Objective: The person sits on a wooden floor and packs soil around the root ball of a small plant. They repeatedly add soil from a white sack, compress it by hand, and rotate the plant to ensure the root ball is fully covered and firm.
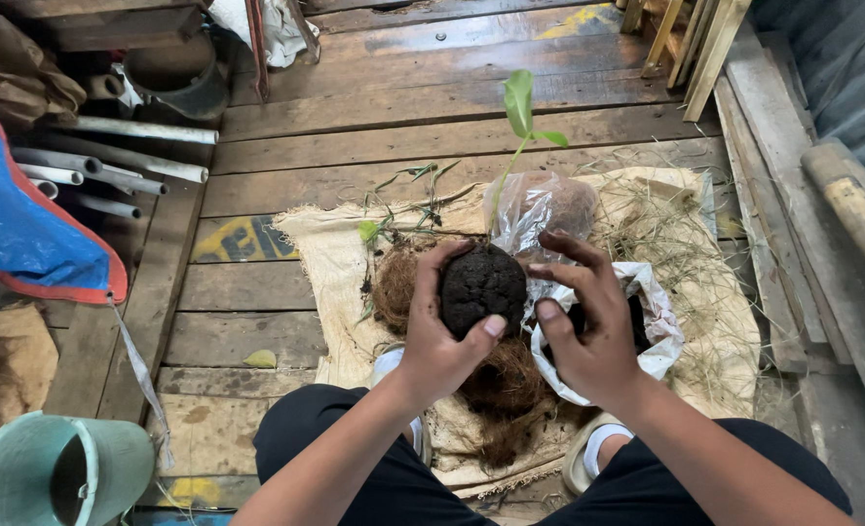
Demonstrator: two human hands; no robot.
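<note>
The left hand (439,336) cups a dark soil ball (482,286) with a green seedling (517,122) rising from it, above the burlap sack (327,255) on the plank floor. The right hand (588,326) curls its fingers against the ball's side. Just right of the ball, a white plastic bag (658,336) holds dark soil; behind it, a clear bag (540,206) holds brown material.

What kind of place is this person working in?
Probably a rough shed or workshop used for potting plants: a worn plank floor, pipes stacked at the side, and both hands around a soil ball with a seedling over a burlap sack.
</note>
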